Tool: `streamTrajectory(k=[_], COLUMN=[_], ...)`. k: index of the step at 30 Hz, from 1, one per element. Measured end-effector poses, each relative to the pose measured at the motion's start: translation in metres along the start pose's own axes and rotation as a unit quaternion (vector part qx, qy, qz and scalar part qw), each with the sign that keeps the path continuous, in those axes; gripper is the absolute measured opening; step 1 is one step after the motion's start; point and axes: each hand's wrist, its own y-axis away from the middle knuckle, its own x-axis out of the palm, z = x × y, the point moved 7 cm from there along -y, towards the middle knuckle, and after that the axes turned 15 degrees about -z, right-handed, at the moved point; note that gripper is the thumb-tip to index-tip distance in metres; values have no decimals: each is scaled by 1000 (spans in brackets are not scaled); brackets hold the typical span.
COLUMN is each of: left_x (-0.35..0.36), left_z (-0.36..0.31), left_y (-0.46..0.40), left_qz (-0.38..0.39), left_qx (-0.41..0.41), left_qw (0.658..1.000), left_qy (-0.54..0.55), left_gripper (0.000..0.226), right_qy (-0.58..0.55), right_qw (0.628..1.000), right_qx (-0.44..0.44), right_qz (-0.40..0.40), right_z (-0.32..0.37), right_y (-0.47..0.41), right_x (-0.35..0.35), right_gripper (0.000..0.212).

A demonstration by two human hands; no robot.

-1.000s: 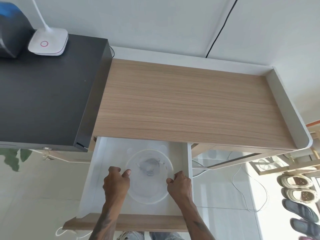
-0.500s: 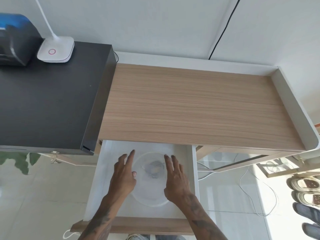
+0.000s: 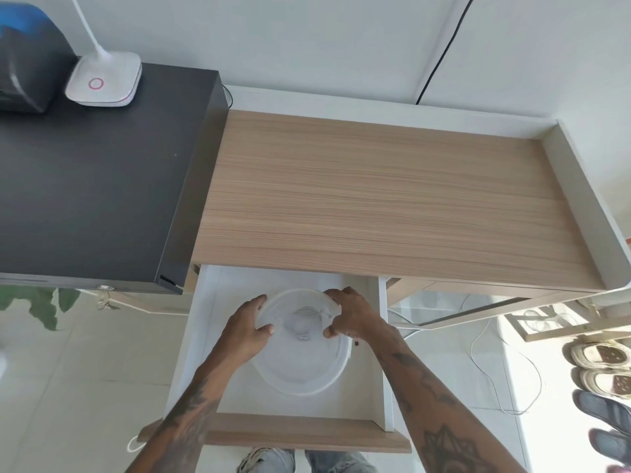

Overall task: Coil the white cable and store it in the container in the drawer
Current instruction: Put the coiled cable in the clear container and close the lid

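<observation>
A round clear plastic container (image 3: 309, 384) sits in the open white drawer (image 3: 363, 387). The coiled white cable (image 3: 305, 323) shows faintly through the plastic near its far side. A clear lid (image 3: 296, 303) lies over the container's far part and looks tilted. My left hand (image 3: 247, 327) grips the lid's left edge with thumb and fingers. At the lid's right edge is my right hand (image 3: 355, 315), gripping it the same way. Both forearms reach in over the drawer's wooden front (image 3: 307, 433).
The wooden desk top (image 3: 375, 199) overhangs the drawer's back. A black cabinet (image 3: 85, 199) with a white lamp base (image 3: 102, 81) stands to the left. On the floor to the right lie a loose white cord (image 3: 495, 373) and several shoes (image 3: 601, 363).
My hands held the container's sides, then spread flat above it, and now grip the lid's edges near the far side. The view has shifted slightly.
</observation>
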Motion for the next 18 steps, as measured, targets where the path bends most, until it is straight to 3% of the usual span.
streamTrajectory(k=[8, 12, 15, 18], left_x=[-4, -4, -3, -2], left_z=[2, -1, -4, -9], left_y=[-7, -12, -11, -11], left_qz=[-28, -31, -61, -72], left_qx=[-11, -2, 10, 23], left_qw=[999, 999, 998, 997], left_qy=[33, 10, 4, -9], left_gripper=[45, 47, 47, 44], right_qy=[16, 72, 149, 175], right_qw=[999, 995, 970, 955], right_qx=[-23, -43, -116, -207], right_qz=[-22, -62, -155, -117], right_z=[-1, 8, 23, 22], right_y=[-1, 9, 40, 78], right_x=[6, 6, 10, 35], right_gripper=[82, 85, 90, 86])
